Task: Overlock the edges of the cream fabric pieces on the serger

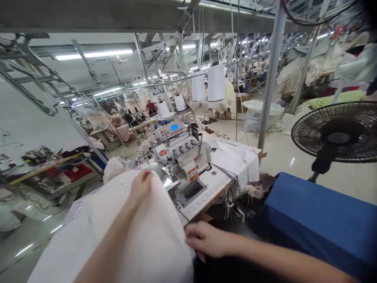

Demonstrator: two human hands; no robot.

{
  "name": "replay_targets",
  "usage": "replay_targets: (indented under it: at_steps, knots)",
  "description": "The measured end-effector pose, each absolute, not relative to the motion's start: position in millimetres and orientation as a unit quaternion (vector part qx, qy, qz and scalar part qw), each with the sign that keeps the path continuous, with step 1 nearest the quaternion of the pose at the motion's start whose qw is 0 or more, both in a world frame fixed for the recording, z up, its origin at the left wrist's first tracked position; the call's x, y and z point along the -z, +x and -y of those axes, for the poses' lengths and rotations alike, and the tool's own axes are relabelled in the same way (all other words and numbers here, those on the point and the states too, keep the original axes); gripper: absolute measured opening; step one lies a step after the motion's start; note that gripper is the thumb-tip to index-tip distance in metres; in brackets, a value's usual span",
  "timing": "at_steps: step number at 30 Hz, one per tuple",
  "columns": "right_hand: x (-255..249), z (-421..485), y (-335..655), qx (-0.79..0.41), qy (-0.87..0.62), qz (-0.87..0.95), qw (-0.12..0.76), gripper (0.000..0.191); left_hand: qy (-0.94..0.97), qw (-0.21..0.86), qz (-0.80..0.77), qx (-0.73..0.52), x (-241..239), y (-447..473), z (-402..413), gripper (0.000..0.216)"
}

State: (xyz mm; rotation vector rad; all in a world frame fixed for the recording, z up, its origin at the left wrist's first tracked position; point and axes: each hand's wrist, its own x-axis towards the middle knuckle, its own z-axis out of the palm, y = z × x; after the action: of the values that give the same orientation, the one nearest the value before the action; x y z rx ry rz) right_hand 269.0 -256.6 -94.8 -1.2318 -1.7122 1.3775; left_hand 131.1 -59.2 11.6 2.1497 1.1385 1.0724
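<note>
A large white cloth [132,236] fills the lower middle of the view and bulges up towards the machine. My left hand [141,186] sits high on it with its fingers hidden, so I cannot tell if it grips. My right hand [206,239] lies lower, its fingertips at the cloth's right edge. Just beyond the cloth stands a white overlock sewing machine [179,151] on its table [203,196]. Its needle area is partly hidden behind the cloth and my left hand.
White cloth pieces [235,161] are piled behind the machine, under tall white thread cones [216,82]. To the right are a blue padded surface [312,224], a black standing fan [337,133] and a steel pole [271,78]. Rows of sewing stations stretch away behind.
</note>
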Motion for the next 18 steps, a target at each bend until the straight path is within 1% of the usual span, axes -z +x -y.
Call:
replay_targets:
  at_steps: [1, 2, 4, 6, 8, 9, 11, 13, 18]
  knots:
    - [117, 259, 272, -0.521, -0.507, 0.616, 0.304, 0.012, 0.799, 0.247, -0.407, -0.367, 5, 140, 61, 0.017]
    - [133, 260, 277, -0.493, -0.536, 0.612, 0.309, 0.013, 0.81, 0.254, -0.398, -0.346, 17, 146, 64, 0.018]
    - [144, 256, 289, -0.404, -0.561, 0.656, 0.303, 0.016, 0.829, 0.268, -0.379, -0.31, 31, 151, 72, 0.02]
    - [129, 240, 303, -0.304, -0.568, 0.691, 0.328, 0.016, 0.84, 0.277, -0.366, -0.287, 32, 151, 80, 0.02]
    - [102, 215, 314, -0.24, -0.575, 0.669, 0.405, 0.012, 0.846, 0.283, -0.361, -0.273, 27, 151, 85, 0.02]
    - [89, 200, 319, -0.228, -0.572, 0.654, 0.439, 0.012, 0.847, 0.285, -0.36, -0.269, 25, 152, 86, 0.02]
    - [68, 174, 324, -0.229, -0.562, 0.63, 0.484, 0.021, 0.847, 0.287, -0.361, -0.263, 23, 157, 89, 0.02]
    - [59, 154, 325, -0.254, -0.554, 0.623, 0.49, 0.025, 0.847, 0.288, -0.364, -0.26, 23, 162, 91, 0.02]
    - [61, 130, 323, -0.36, -0.544, 0.584, 0.484, 0.01, 0.837, 0.268, -0.39, -0.274, 29, 166, 94, 0.018]
